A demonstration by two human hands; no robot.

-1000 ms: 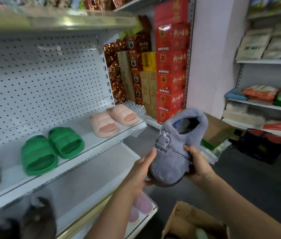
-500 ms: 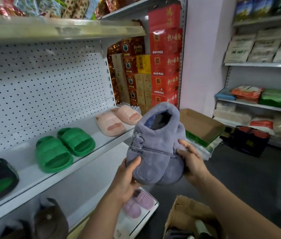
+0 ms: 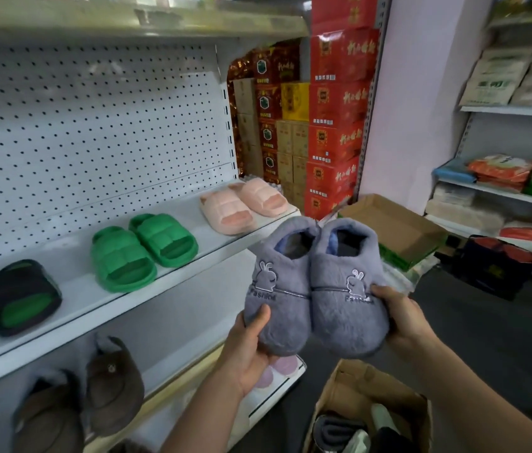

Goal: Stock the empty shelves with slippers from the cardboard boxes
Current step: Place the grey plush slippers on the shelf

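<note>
**Pair fanned out side by side since half a second earlier**

Stacked slippers from the earlier frame were spread apart, both uppers facing the camera, toes down at 6 o'clock. Left hand [image 3: 251, 351] cupped under the toe of the left grey slipper [image 3: 279, 289], thumb pressed on its front, fingers curled beneath. Right hand [image 3: 398, 317] gripped the outer side of the right grey slipper [image 3: 348, 289], thumb over the upper near the rabbit embroidery. The two slippers touched along their inner sides, held in the air just off the front edge of the middle shelf [image 3: 72, 299], at about 3 o'clock from it.

Cardboard box [image 3: 333, 403] stood open at 6 o'clock below the hands; dark and grey items lay inside, too blurred to name. On the middle shelf: pink slides [image 3: 241, 204], green slides [image 3: 143, 250], black-and-green slides [image 3: 13, 299]. Lower shelf held brown slippers [image 3: 111, 384]. Flattened carton [image 3: 395, 223] lay on the floor at 2 o'clock.
</note>
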